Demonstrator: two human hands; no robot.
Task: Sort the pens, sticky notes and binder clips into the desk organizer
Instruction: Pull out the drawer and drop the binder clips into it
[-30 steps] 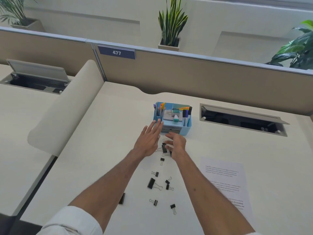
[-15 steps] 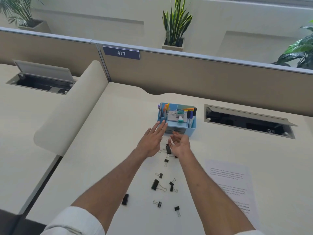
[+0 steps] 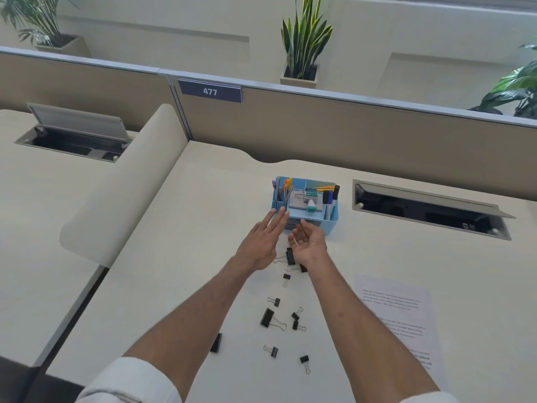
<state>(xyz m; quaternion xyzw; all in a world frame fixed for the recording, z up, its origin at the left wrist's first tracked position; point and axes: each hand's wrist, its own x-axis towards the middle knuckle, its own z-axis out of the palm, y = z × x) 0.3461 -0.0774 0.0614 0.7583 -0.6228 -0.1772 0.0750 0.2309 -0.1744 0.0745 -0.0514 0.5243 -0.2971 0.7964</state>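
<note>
A blue desk organizer (image 3: 334, 220) stands mid-desk with pens (image 3: 329, 198) upright in its side slots and sticky notes (image 3: 312, 193) in the middle. The straight fingers of my left hand (image 3: 261, 242) touch its front left corner. Just before the organizer's drawer front is my right hand (image 3: 309, 245), palm turned up and left, its fingers curled on what looks like a small binder clip with a silver wire showing. Several black binder clips lie on the desk nearer me, among them a large one (image 3: 266, 317) and one (image 3: 290, 255) between my wrists.
A printed paper sheet (image 3: 398, 315) lies at the right. An open cable hatch (image 3: 430, 210) sits right of the organizer. A curved beige divider (image 3: 122, 193) bounds the desk on the left, and a partition wall (image 3: 319, 135) runs behind.
My right hand has lifted off the clip pile, turned palm up and moved toward the organizer's front. My left hand has slid forward until its fingertips touch the organizer.
</note>
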